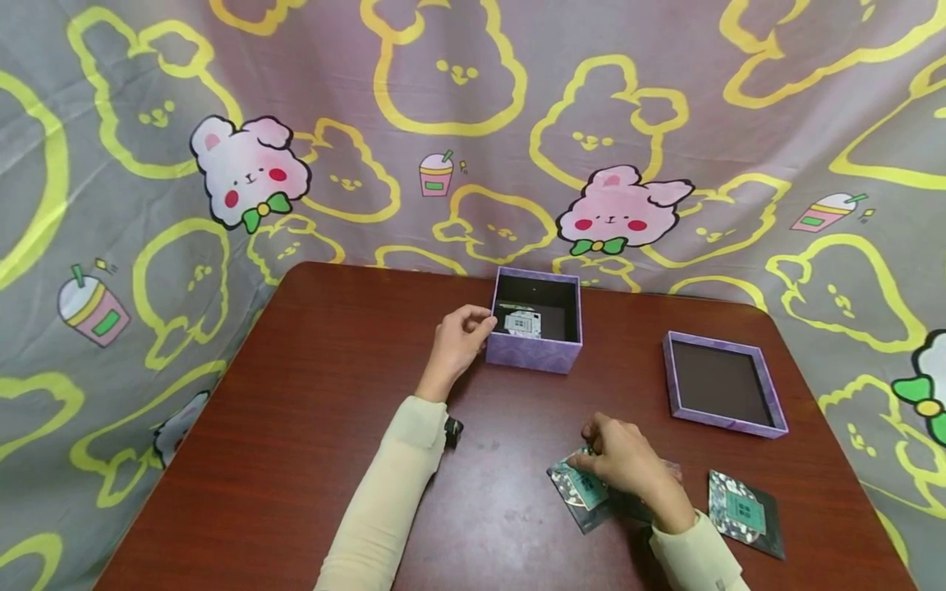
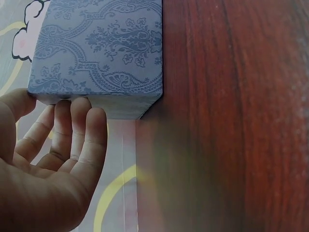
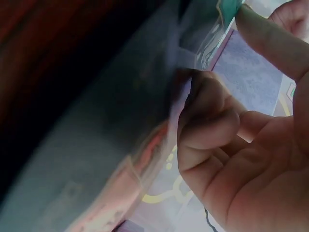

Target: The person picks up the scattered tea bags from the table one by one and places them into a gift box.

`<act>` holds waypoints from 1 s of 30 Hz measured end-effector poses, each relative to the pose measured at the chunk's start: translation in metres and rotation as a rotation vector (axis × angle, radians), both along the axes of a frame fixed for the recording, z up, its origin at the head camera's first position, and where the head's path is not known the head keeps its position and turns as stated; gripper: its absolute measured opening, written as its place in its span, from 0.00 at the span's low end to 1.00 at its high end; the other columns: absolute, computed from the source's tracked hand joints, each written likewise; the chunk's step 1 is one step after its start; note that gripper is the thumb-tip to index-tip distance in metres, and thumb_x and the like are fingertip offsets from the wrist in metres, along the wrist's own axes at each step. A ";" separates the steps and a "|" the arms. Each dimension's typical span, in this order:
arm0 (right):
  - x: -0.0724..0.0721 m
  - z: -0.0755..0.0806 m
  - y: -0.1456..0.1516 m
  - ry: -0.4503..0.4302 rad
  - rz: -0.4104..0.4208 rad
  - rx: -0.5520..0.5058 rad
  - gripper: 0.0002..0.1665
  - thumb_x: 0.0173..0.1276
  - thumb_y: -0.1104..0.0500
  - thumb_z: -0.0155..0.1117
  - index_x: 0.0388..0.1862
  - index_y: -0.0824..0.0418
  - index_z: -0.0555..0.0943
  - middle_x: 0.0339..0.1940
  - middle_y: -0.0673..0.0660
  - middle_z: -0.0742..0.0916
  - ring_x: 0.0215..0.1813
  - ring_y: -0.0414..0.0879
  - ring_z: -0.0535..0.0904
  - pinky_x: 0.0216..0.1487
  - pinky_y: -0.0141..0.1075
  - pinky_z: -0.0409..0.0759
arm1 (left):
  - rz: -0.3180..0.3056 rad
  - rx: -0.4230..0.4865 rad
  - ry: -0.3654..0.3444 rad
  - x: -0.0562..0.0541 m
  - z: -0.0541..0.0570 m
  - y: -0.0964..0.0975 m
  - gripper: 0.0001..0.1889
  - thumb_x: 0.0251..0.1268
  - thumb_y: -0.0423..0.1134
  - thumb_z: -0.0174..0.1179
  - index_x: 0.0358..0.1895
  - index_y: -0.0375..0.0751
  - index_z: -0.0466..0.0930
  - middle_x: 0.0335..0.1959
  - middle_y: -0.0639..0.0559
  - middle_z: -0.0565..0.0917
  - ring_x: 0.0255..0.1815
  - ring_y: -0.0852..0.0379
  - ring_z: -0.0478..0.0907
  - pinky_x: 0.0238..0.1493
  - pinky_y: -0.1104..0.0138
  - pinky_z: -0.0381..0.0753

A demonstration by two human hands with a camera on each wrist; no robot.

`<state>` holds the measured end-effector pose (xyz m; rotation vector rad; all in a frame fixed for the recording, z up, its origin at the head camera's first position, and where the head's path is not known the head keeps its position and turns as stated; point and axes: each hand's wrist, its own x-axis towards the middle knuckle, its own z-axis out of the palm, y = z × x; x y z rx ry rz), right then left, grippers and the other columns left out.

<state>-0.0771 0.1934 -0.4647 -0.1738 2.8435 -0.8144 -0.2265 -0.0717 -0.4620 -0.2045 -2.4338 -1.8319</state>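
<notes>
An open purple patterned box [image 1: 532, 355] stands toward the back of the table, with a packet [image 1: 523, 322] inside it. My left hand [image 1: 460, 343] holds the box at its left side, the thumb by the rim and the fingertips against the side wall in the left wrist view. Nearer the front, my right hand [image 1: 628, 460] pinches a flat dark packet with a teal label [image 1: 590, 486]. Another dark packet with a pinkish part [image 3: 120, 188] shows large and blurred in the right wrist view; the hand mostly covers it in the head view.
The purple box lid [image 1: 724, 384], dark inside, lies upturned at the right. A flat packet with a teal label [image 1: 745, 515] rests at the front right. Behind the brown table [image 1: 325, 394] hangs a cartoon-printed curtain [image 1: 488, 98].
</notes>
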 end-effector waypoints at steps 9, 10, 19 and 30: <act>-0.004 -0.001 -0.003 -0.001 -0.005 0.038 0.22 0.47 0.58 0.85 0.33 0.59 0.77 0.23 0.49 0.79 0.28 0.44 0.74 0.30 0.41 0.75 | 0.004 0.016 0.002 0.000 0.001 -0.002 0.13 0.68 0.41 0.67 0.49 0.37 0.85 0.28 0.47 0.84 0.30 0.35 0.84 0.27 0.64 0.84; -0.004 -0.001 -0.004 -0.005 -0.007 0.040 0.22 0.47 0.58 0.85 0.32 0.59 0.78 0.23 0.49 0.79 0.28 0.44 0.75 0.30 0.41 0.75 | 0.003 0.012 0.002 0.000 0.001 -0.002 0.12 0.68 0.41 0.67 0.48 0.37 0.85 0.27 0.47 0.84 0.30 0.35 0.84 0.27 0.64 0.83; -0.003 -0.002 -0.006 -0.002 0.015 0.018 0.16 0.49 0.63 0.82 0.27 0.56 0.80 0.21 0.47 0.80 0.26 0.42 0.75 0.28 0.39 0.75 | 0.006 -0.007 0.006 0.000 0.000 0.000 0.11 0.68 0.42 0.67 0.48 0.39 0.85 0.27 0.49 0.84 0.28 0.39 0.84 0.27 0.65 0.83; -0.003 0.000 -0.004 0.042 0.048 0.020 0.13 0.59 0.65 0.74 0.24 0.52 0.79 0.19 0.44 0.76 0.25 0.42 0.71 0.26 0.38 0.70 | 0.001 -0.001 0.000 0.001 0.001 -0.001 0.12 0.69 0.41 0.66 0.48 0.38 0.85 0.28 0.49 0.84 0.28 0.41 0.84 0.28 0.65 0.83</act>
